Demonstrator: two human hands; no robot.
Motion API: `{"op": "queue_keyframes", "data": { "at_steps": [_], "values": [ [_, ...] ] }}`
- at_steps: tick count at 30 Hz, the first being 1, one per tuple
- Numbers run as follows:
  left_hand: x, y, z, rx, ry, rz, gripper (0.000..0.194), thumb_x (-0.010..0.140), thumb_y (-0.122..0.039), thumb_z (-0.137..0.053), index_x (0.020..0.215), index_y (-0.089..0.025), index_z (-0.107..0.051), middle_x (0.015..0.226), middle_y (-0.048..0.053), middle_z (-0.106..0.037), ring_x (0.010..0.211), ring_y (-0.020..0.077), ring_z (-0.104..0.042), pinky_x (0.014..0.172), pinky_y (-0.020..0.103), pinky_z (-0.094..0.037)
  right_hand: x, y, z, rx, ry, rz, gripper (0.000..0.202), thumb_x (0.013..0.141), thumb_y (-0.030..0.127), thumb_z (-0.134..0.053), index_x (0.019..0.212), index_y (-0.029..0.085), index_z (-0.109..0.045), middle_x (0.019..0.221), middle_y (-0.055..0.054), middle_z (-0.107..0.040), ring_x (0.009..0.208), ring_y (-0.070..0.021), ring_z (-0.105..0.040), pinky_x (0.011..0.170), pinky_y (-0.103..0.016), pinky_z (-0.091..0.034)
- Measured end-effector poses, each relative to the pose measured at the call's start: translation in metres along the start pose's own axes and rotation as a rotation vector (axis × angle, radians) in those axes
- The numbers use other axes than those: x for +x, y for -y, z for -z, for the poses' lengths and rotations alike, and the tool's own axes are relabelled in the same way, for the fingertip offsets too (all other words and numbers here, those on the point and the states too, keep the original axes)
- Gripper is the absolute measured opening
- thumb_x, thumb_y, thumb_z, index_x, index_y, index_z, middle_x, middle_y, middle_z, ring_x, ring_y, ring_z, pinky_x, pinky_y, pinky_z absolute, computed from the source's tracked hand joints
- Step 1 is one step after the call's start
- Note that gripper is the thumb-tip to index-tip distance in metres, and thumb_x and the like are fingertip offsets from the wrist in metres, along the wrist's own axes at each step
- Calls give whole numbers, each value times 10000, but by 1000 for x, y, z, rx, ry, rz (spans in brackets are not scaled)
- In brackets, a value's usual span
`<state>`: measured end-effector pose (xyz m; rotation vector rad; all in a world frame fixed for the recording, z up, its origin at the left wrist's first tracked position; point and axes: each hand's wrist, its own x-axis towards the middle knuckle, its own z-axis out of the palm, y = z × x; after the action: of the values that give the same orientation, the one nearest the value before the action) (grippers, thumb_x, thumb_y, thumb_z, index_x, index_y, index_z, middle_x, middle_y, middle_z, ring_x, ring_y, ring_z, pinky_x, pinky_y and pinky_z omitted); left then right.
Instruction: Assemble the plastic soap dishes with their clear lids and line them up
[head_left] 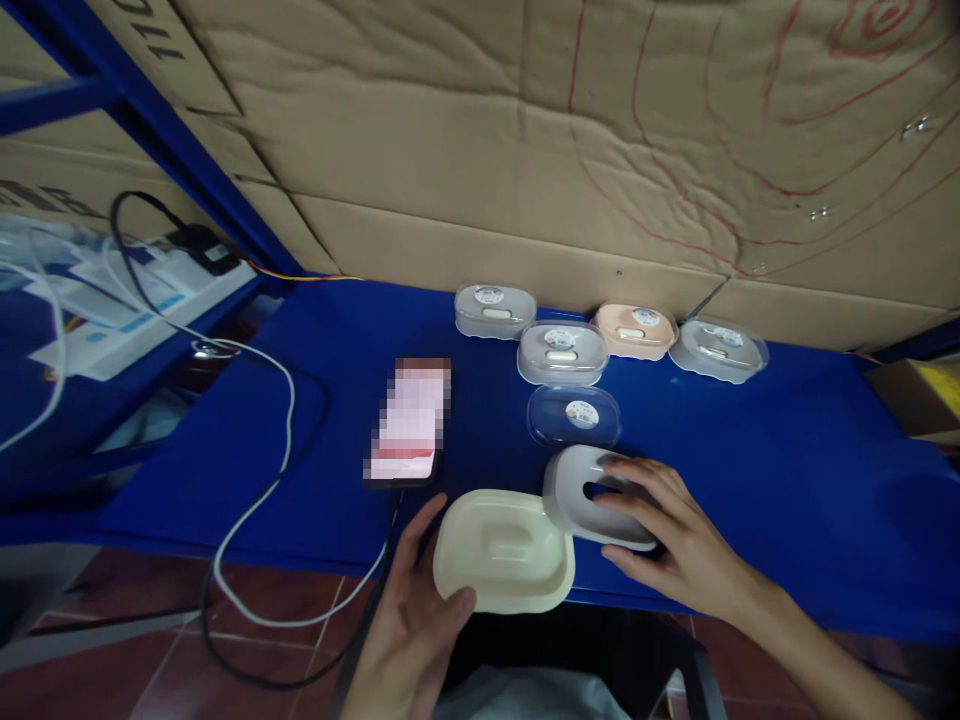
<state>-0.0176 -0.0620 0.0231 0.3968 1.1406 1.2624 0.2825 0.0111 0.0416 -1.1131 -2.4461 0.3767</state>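
Note:
My left hand [420, 595] grips the left end of a cream oval plastic dish [517, 575], thumb over its rim. The dish is tilted toward me at the table's front edge, showing its hollow with a raised oblong in the middle. My right hand [675, 535] holds a grey oval plastic shell [571, 500] with a slot in its top, fingers over it and thumb at its near side. The shell's left end meets or overlaps the dish's right rim; I cannot tell if they touch. Just behind lies a clear oval lid [551, 418] with a round sticker.
Several lidded oval boxes stand farther back, including a grey one [495, 318] and a peach one [652, 340]. A phone [407, 425] with a cable lies left on the blue table [787, 480]. Cardboard [420, 150] walls the back; a power strip [135, 325] sits at far left.

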Motion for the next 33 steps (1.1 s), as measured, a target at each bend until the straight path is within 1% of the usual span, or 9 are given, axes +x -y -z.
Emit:
{"op": "queue_keyframes", "data": {
  "at_steps": [8, 12, 14, 17, 20, 22, 24, 28, 33],
  "values": [
    [0, -14, -3, -106, -83, 151, 860, 722, -283, -936, 1510, -308, -592, 1424, 81, -732, 1400, 367, -623, 1114, 385, -585, -28, -15, 14, -78, 26, -38, 378, 944, 304, -737, 1316, 318, -671, 1527, -98, -579, 1417, -362, -546, 1134, -594, -466],
    [-3, -22, -8, -153, -97, 250, 743, 799, -214, -866, 1499, -274, -628, 1384, 90, -756, 1419, 365, -608, 1151, 426, -564, -32, -23, 24, -144, 35, -49, 382, 933, 368, -760, 1305, 336, -681, 1505, -89, -604, 1372, -372, -595, 1223, -701, -304],
    [-2, -23, -11, -184, -60, 276, 673, 822, -183, -832, 1467, -268, -659, 1397, 96, -747, 1423, 387, -600, 1150, 495, -564, -17, -26, 28, -142, -9, -43, 347, 951, 375, -745, 1290, 336, -685, 1468, -86, -631, 1356, -369, -607, 1224, -702, -306],
    [2, -25, -18, -212, -2, 265, 608, 823, -156, -811, 1414, -243, -701, 1401, 115, -740, 1415, 430, -596, 1116, 574, -578, 25, -29, 29, -91, -45, -54, 302, 1025, 354, -649, 1324, 322, -662, 1460, -102, -634, 1381, -343, -593, 1147, -608, -469],
    [3, -30, -26, -206, 10, 242, 573, 830, -141, -792, 1389, -239, -715, 1400, 108, -739, 1413, 428, -597, 1114, 574, -579, 68, -29, 33, -92, 42, -66, 400, 1057, 424, -604, 1439, 306, -605, 1546, -126, -577, 1444, -344, -552, 1149, -591, -493],
    [2, -33, -28, -209, 5, 230, 562, 833, -139, -782, 1379, -258, -720, 1412, 86, -734, 1416, 410, -598, 1114, 555, -584, 78, -26, 40, -91, 132, -62, 517, 1044, 473, -623, 1533, 331, -533, 1617, -111, -524, 1482, -343, -519, 1170, -592, -484],
    [2, -35, -27, -216, -3, 226, 567, 839, -144, -767, 1386, -282, -715, 1419, 70, -731, 1413, 396, -604, 1108, 541, -591, 68, -23, 49, -83, 210, -82, 690, 996, 543, -679, 1614, 359, -433, 1668, -104, -470, 1508, -362, -492, 1170, -608, -489],
    [5, -36, -21, -246, 3, 260, 635, 833, -133, -719, 1443, -301, -671, 1369, 64, -758, 1347, 373, -660, 1098, 536, -599, 12, -26, 56, -121, 322, -206, 1013, 885, 658, -761, 1701, 384, -227, 1695, -145, -423, 1502, -439, -486, 1094, -689, -539],
    [8, -40, -26, -304, -15, 298, 671, 839, -103, -660, 1481, -294, -630, 1336, 55, -769, 1316, 348, -683, 1094, 530, -602, -29, -26, 40, -114, 355, -297, 1067, 894, 509, -802, 1713, 406, -126, 1727, -139, -364, 1543, -416, -437, 1155, -663, -503]
  ]
}}
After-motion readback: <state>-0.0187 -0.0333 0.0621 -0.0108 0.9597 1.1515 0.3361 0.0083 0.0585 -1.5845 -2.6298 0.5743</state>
